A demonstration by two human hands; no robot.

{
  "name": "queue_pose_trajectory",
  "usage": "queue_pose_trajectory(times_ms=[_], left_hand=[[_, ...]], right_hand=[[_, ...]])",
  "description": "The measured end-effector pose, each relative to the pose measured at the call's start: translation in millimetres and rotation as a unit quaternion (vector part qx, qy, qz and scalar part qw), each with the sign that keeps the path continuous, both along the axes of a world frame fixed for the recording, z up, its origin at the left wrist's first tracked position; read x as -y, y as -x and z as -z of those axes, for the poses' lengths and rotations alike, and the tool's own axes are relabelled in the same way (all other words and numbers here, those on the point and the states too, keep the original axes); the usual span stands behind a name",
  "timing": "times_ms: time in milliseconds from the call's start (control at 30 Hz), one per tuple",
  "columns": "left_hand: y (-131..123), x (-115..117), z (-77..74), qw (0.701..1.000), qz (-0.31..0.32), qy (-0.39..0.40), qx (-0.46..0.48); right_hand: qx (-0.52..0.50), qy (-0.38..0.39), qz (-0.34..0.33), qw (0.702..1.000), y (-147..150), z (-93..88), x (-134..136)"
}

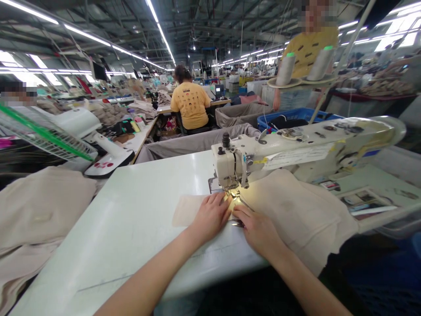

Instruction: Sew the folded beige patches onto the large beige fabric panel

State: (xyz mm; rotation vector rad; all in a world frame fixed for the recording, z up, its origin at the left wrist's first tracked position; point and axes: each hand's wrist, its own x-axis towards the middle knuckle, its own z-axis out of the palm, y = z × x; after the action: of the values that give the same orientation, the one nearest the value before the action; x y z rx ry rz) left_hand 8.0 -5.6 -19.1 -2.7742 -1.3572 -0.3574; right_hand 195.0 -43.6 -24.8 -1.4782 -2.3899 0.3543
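Note:
A beige fabric piece (289, 206) lies under the head of a white sewing machine (230, 164), spreading to the right and over the table's front edge. A smaller flap of it (187, 210) shows left of the needle. My left hand (213, 215) lies on the fabric just left of the lit presser foot (234, 194), fingers stretched out flat and close together. On the right of the foot, my right hand (258, 226) has bent fingertips on the fabric. Pointed metal blades, like thread snips (237, 223), stick out beneath its curled fingers. The stitching point is partly hidden.
Stacked beige pieces (42, 210) lie left of the white table (138, 219). A fan (75, 136) stands beyond them. Thread cones (285, 70) rise behind the machine near a blue basket (296, 115). One person (190, 103) sits ahead; another (307, 52) stands at right.

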Motion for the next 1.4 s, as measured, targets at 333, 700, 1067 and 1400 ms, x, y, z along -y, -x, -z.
queue_pose_trajectory(times_ms=[333, 700, 1067, 1400], left_hand=[[2.0, 29.6, 1.6, 0.995, 0.096, 0.014, 0.014], [9.8, -17.7, -4.4, 0.995, 0.095, 0.024, 0.036], [14.9, -32.0, 2.6, 0.993, 0.094, -0.008, 0.073], [16.0, -28.9, 5.0, 0.990, 0.098, -0.010, 0.096]], right_hand=[[0.016, -0.012, -0.017, 1.000, -6.4, 11.9, 13.2], [0.011, 0.021, 0.003, 1.000, 5.0, -9.2, -22.4], [-0.023, 0.005, 0.034, 0.999, 9.6, 1.3, -8.0], [-0.027, -0.030, 0.042, 0.998, 11.1, 7.1, -3.5]])
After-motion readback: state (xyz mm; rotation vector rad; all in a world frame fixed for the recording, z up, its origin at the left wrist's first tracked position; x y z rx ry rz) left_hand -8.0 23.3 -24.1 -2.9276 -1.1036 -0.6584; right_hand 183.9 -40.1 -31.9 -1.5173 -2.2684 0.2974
